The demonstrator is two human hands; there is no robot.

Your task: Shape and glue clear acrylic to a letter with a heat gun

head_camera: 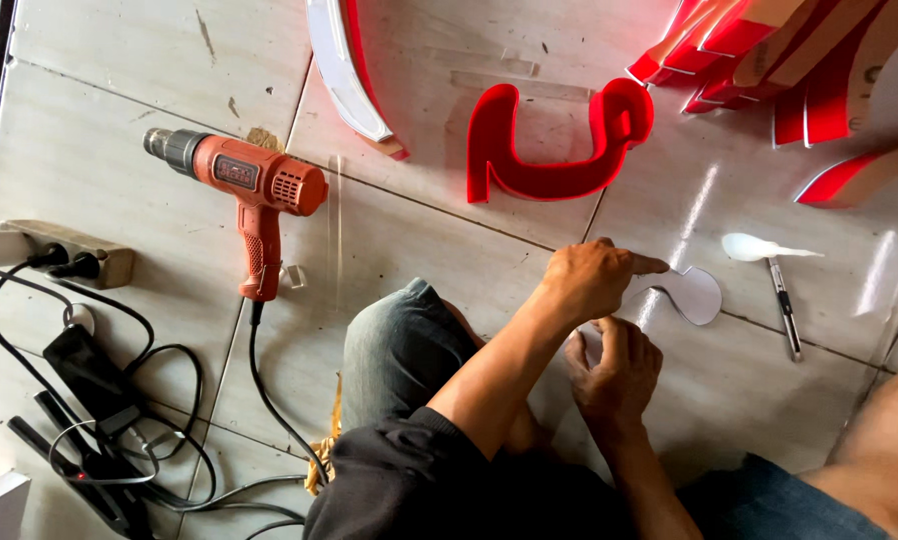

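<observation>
I sit on a tiled floor with both hands on a flat, pale, curved plastic cutout (696,295). My left hand (591,281) rests on top of it, index finger stretched to the right and pressing the piece down. Just below, my right hand (614,372) is curled around the cutout's near end, pinching it. A red, glowing curved sign letter (549,150) lies on the floor a little beyond my hands.
An orange heat gun (254,180) lies at left, its cord running past my knee (399,345). A power strip (64,255) and tangled cables (109,420) fill the lower left. A craft knife (784,310) lies at right. Red sign parts (789,60) are stacked top right. A white curved strip (344,70) is at top.
</observation>
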